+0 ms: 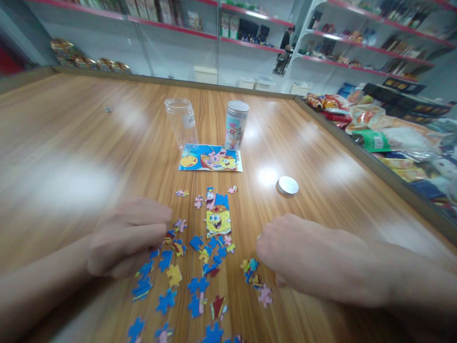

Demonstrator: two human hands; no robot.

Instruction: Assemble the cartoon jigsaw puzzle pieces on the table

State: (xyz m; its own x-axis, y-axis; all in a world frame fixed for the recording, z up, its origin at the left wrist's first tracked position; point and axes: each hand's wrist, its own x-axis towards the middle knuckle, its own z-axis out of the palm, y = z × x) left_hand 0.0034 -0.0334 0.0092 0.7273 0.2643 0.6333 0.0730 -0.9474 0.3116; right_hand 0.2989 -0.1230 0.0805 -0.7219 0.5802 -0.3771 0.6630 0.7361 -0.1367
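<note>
My left hand (132, 236) is closed, knuckles up, over the left edge of the loose jigsaw pieces (166, 261). Its fingertips are hidden, so whatever they pinch does not show. On the right, my right hand (300, 252) is also closed and turned inward. A tiny pale edge peeks out beside its fingers; I cannot tell if it is held. Between the hands lies a partly joined puzzle (218, 216) with a yellow cartoon face and a pink figure. Blue, yellow and pink pieces are scattered below it. A printed picture sheet (210, 159) lies beyond.
An open clear jar (181, 123) and a lidded jar (236, 125) stand at the sheet's far edge. A silver lid (287, 186) lies to the right on the wooden table (89, 143). Packaged goods (385, 133) line the right side. Shelves and a person (284, 50) are behind.
</note>
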